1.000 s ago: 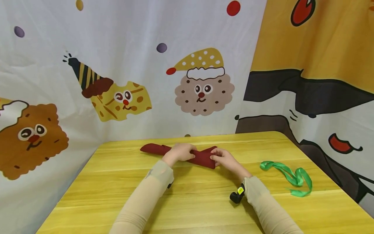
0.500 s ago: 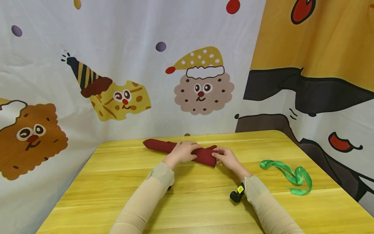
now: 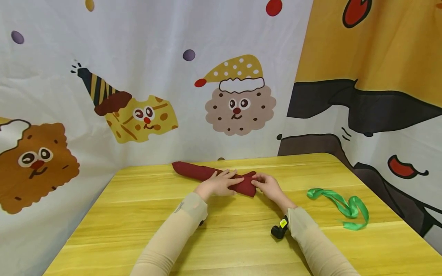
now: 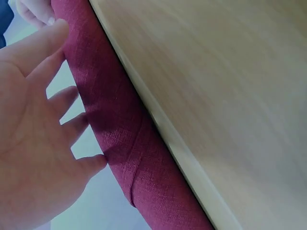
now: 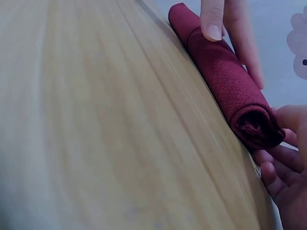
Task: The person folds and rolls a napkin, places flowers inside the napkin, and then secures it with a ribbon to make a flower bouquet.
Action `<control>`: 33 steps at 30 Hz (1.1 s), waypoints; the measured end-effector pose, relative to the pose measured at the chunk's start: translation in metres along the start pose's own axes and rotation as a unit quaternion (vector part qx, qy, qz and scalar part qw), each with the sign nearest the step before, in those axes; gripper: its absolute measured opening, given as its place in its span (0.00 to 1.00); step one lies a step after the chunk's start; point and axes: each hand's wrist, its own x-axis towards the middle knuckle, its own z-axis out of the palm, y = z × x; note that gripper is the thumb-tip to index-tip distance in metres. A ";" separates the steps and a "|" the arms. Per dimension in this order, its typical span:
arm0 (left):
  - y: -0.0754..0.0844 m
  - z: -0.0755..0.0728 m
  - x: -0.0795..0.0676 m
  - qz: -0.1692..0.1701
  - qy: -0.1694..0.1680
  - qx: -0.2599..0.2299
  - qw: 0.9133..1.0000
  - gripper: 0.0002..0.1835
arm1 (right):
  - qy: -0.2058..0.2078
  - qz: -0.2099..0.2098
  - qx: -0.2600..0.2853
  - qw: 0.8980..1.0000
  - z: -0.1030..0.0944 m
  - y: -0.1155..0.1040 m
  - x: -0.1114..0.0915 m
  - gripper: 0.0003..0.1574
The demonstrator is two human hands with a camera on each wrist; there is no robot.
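Broadly, a hanging cloth backdrop fills the upper half, softly rippled, white with printed cartoon biscuits and cheese in hats, turning mustard, black and grey at the right. Below it stretches a yellow table with streaky wood grain, a straight far edge and a rounded far right corner. Two arms in beige, lightly wrinkled sleeves reach in from its near edge. A dark red cloth roll lies near the far edge, slanting so that its left end is closest to that edge; its weave looks coarse, a seam of overlapping cloth crosses it, and the right wrist view shows a coiled, dark hollow at its end. A satiny green ribbon curls loosely near the right edge. The left hand rests across the roll, fingers spread apart and fairly straight. The right hand pinches the roll's right end between thumb and fingers. A small, rounded black camera sits at the right wrist.
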 end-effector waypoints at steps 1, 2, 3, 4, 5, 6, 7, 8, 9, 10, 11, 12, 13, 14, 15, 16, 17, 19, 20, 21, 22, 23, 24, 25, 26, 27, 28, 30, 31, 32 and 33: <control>0.001 0.000 0.001 -0.002 -0.005 0.000 1.000 0.33 | 0.002 -0.002 -0.003 1.000 0.000 0.000 0.000 0.14; 0.001 0.000 0.001 -0.004 -0.009 -0.002 1.000 0.33 | 0.006 -0.005 -0.007 1.000 0.000 0.000 0.000 0.14; 0.001 0.000 0.002 -0.006 -0.013 -0.004 1.000 0.33 | 0.009 -0.007 -0.010 1.000 0.000 0.000 0.000 0.14; 0.002 0.000 0.004 -0.009 -0.018 -0.006 1.000 0.32 | 0.012 -0.010 -0.014 1.000 0.000 0.000 0.000 0.14; 0.003 -0.001 0.005 -0.014 -0.024 -0.008 1.000 0.32 | 0.014 -0.010 -0.018 1.000 -0.001 0.000 0.000 0.14; 0.004 -0.002 0.005 -0.018 -0.029 -0.010 0.999 0.32 | 0.017 -0.011 -0.021 1.000 -0.001 0.001 0.000 0.14; 0.005 -0.002 0.007 -0.024 -0.034 -0.010 0.999 0.31 | 0.018 -0.012 -0.025 0.999 -0.002 0.001 0.001 0.13; 0.006 -0.002 0.008 -0.027 -0.038 -0.010 0.999 0.31 | 0.018 -0.013 -0.027 0.999 -0.002 0.001 0.001 0.12; 0.007 -0.002 0.009 -0.031 -0.042 -0.008 0.999 0.31 | 0.017 -0.015 -0.028 0.999 -0.003 0.002 0.001 0.12; 0.008 -0.003 0.009 -0.035 -0.046 -0.008 0.998 0.30 | 0.015 -0.017 -0.028 0.999 -0.003 0.002 0.001 0.11; 0.008 -0.003 0.010 -0.038 -0.048 -0.006 0.998 0.30 | 0.011 -0.020 -0.027 0.999 -0.004 0.003 0.001 0.11; 0.009 -0.003 0.011 -0.039 -0.050 -0.004 0.998 0.30 | 0.005 -0.026 -0.024 0.999 -0.005 0.003 0.001 0.11; 0.009 -0.003 0.011 -0.040 -0.052 -0.003 0.998 0.30 | -0.003 -0.032 -0.022 0.999 -0.006 0.004 0.002 0.11; 0.009 -0.003 0.012 -0.041 -0.053 -0.002 0.998 0.30 | -0.013 -0.038 -0.017 0.999 -0.008 0.005 0.002 0.12; 0.009 -0.002 0.012 -0.043 -0.053 -0.003 0.998 0.30 | -0.025 -0.042 -0.013 0.999 -0.009 0.006 0.002 0.13; 0.010 -0.002 0.013 -0.045 -0.053 -0.003 0.998 0.30 | -0.038 -0.046 -0.008 0.998 -0.010 0.007 0.002 0.15; 0.010 -0.002 0.013 -0.045 -0.054 -0.001 0.998 0.30 | -0.051 -0.049 -0.004 0.997 -0.012 0.008 0.002 0.17; 0.010 -0.002 0.014 -0.048 -0.055 -0.002 0.997 0.30 | -0.075 -0.053 0.006 0.996 -0.014 0.010 0.003 0.19; 0.009 -0.002 0.014 -0.049 -0.054 -0.003 0.997 0.29 | -0.084 -0.053 0.011 0.995 -0.014 0.010 0.004 0.20; 0.009 -0.003 0.014 -0.050 -0.055 -0.002 0.997 0.29 | -0.091 -0.053 0.013 0.994 -0.015 0.011 0.004 0.21; 0.009 -0.003 0.014 -0.051 -0.056 -0.001 0.997 0.29 | -0.095 -0.054 0.016 0.994 -0.015 0.012 0.005 0.21; 0.009 -0.003 0.015 -0.050 -0.056 0.000 0.997 0.29 | -0.098 -0.055 0.018 0.994 -0.015 0.013 0.006 0.21; 0.009 -0.003 0.015 -0.050 -0.056 0.001 0.997 0.30 | -0.098 -0.054 0.021 0.993 -0.014 0.013 0.006 0.21; 0.009 -0.003 0.016 -0.050 -0.057 0.002 0.997 0.30 | -0.097 -0.053 0.022 0.994 -0.014 0.014 0.006 0.21; 0.009 -0.003 0.016 -0.049 -0.058 0.001 0.997 0.30 | -0.094 -0.050 0.023 0.994 -0.013 0.014 0.006 0.21; 0.009 -0.003 0.016 -0.048 -0.060 0.002 0.997 0.30 | -0.091 -0.048 0.023 0.994 -0.013 0.014 0.006 0.21; 0.009 -0.003 0.016 -0.048 -0.061 0.001 0.997 0.30 | -0.087 -0.047 0.021 0.995 -0.012 0.014 0.005 0.20; 0.010 -0.003 0.016 -0.050 -0.063 -0.003 0.997 0.30 | -0.080 -0.047 0.017 0.996 -0.011 0.013 0.004 0.20; 0.010 -0.002 0.016 -0.050 -0.064 -0.004 0.997 0.31 | -0.078 -0.047 0.013 0.996 -0.010 0.013 0.004 0.19; 0.010 -0.001 0.016 -0.052 -0.065 -0.006 0.997 0.31 | -0.077 -0.047 0.010 0.996 -0.010 0.012 0.004 0.19; 0.010 -0.001 0.016 -0.054 -0.066 -0.008 0.996 0.31 | -0.077 -0.049 0.004 0.996 -0.009 0.012 0.004 0.19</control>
